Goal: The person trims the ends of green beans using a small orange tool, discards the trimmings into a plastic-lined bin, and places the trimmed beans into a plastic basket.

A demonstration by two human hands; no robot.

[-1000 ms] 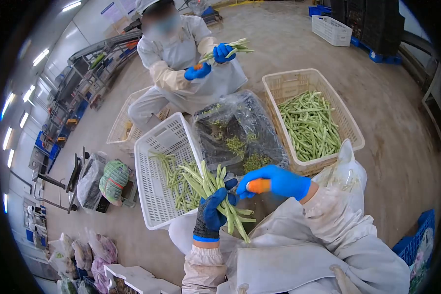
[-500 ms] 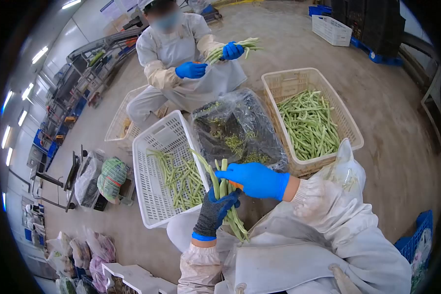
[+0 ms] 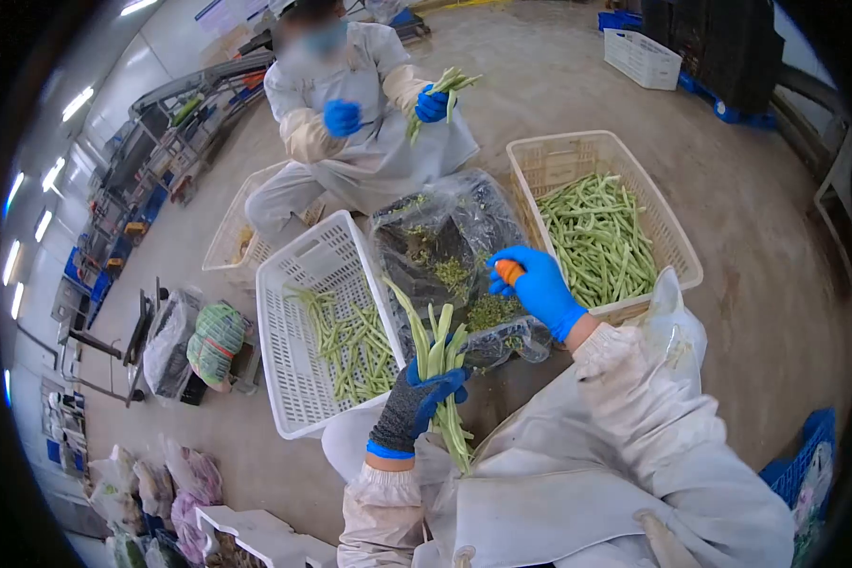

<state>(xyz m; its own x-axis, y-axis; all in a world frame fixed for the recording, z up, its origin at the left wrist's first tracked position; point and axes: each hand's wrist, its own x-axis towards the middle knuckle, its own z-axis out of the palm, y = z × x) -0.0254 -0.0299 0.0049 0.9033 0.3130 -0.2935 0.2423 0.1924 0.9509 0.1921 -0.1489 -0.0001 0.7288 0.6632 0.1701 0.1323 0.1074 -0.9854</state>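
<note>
My left hand (image 3: 424,402), in a grey and blue glove, is closed around a bunch of long green beans (image 3: 435,358). Their tips fan out above the fingers and the other ends hang below the palm. My right hand (image 3: 542,289), in a blue glove, is raised over the edge of a bin lined with clear plastic (image 3: 398,227), away from the bunch. Its fingers grip a small tool with an orange handle (image 3: 509,273); any blade is hidden. Small green trimmings (image 3: 454,276) lie in the lined bin.
To the left stands a white crate (image 3: 279,379) with some beans in it. A beige crate (image 3: 686,260) heaped with green beans (image 3: 598,241) is at the right. Opposite, a co-worker (image 3: 341,114) in blue gloves holds another bunch. Filled plastic bags (image 3: 194,473) sit at lower left.
My right hand has moved from the bean bunch up and to the right, with the orange handle in it. My left hand keeps its hold. The co-worker's hands have moved apart.
</note>
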